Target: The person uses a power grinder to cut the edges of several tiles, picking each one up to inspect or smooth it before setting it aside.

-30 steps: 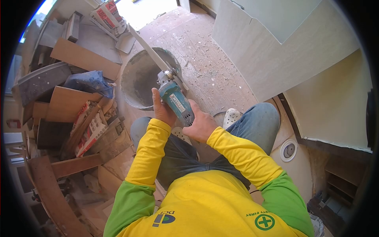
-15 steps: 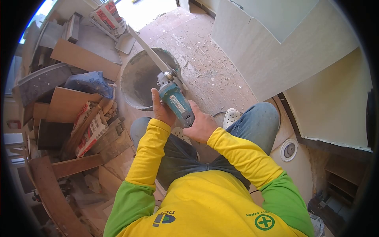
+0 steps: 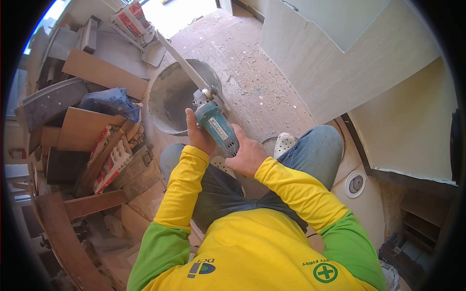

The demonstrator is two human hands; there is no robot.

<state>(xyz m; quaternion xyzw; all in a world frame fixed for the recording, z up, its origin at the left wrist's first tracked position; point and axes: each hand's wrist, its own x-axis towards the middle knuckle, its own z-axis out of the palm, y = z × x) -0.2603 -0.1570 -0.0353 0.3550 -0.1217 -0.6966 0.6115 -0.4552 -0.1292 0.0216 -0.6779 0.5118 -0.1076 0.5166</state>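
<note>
Angle grinder (image 3: 216, 127), teal casing with a pale label, is supported in both bare hands above the lap, centre of my head feed. Orientation: tilted, metal head toward the upper left, rear end toward the right hand. Left hand (image 3: 200, 135): thumb up along the near side of the casing, palm cupped against it; I log its fingers as mostly hidden beneath. Right hand (image 3: 249, 154): curled about the vented rear end, forefinger laid on the casing. Neither is spread flat, and the two are apart, with the tool between them. A long, flat, pale strip (image 3: 183, 62) runs from beside the tool's head to the upper left, across the bucket's mouth; I cannot tell from here whether the two are joined. The bucket (image 3: 167, 104), round and grey with residue, stands on the floor (image 3: 257, 82) beyond the left hand; pale chips are scattered over the boards to its right. Left side of my view: loose boards (image 3: 104, 72) stacked at angles, a crumpled blue bag (image 3: 114, 101) among them, and a red-and-white sack (image 3: 131, 20) farther off. Right side: a large pale panel (image 3: 320, 63) and, nearer the knee, a round white fitting (image 3: 356, 185). White perforated shoes (image 3: 284, 144) show by the bent knees.
</note>
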